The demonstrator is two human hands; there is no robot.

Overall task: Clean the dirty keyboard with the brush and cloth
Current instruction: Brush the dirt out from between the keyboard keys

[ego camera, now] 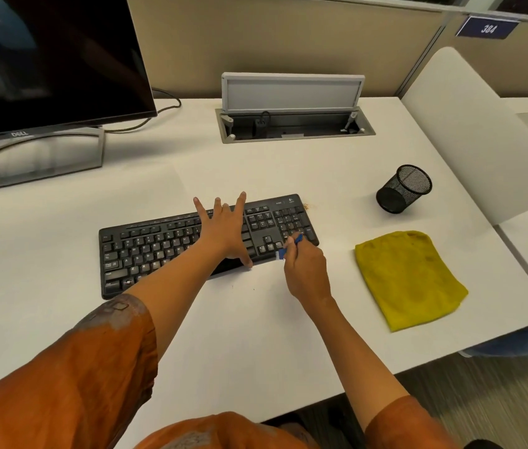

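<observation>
Nearest, right hand: the right hand is curled around a small blue brush, which it grasps close to the near right corner of the keyboard; the brush's working end points up and left onto the arrow keys and number pad.

Left hand: the left hand lies flat on the keyboard's middle right, fingers straight and spread, the thumb at the near edge; it grasps nothing and seems to pin the board down.

Keyboard: the black keyboard lies on the white desk with its long axis running left to right, the right end tilted slightly away from the person.

Relation for the next stroke: the brush sits at the right end, so the unswept length stretches leftward along the long axis, under and past the left hand; the right hand is the nearer to the number pad, the left to the letter keys.

Cloth: the yellow cloth lies folded to the right of the keyboard, apart from it and nearer the right hand.

Crumbs: a small tan scatter lies just beyond the far right corner.

Farther: a mesh pen cup lies tipped on its side beyond the cloth.
</observation>
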